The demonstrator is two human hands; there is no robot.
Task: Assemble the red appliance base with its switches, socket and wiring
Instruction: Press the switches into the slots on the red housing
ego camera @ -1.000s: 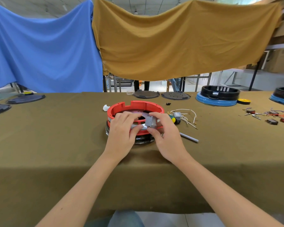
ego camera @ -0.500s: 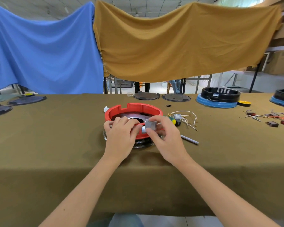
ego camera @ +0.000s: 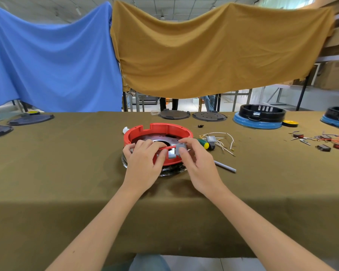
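Head view shows the red base [ego camera: 158, 132] mid-bench, left hand [ego camera: 145, 159] gripping its near rim, right hand [ego camera: 196, 161] pinching a grey switch [ego camera: 179, 151] at the rim, apparently not yet seated. Wires [ego camera: 223, 140] and another switch [ego camera: 210, 139] lie loose to the right: early stage.

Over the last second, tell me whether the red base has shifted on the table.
Yes, slightly. The red base has slid left: its rim now covers part of the white piece beside it, which has stayed put.
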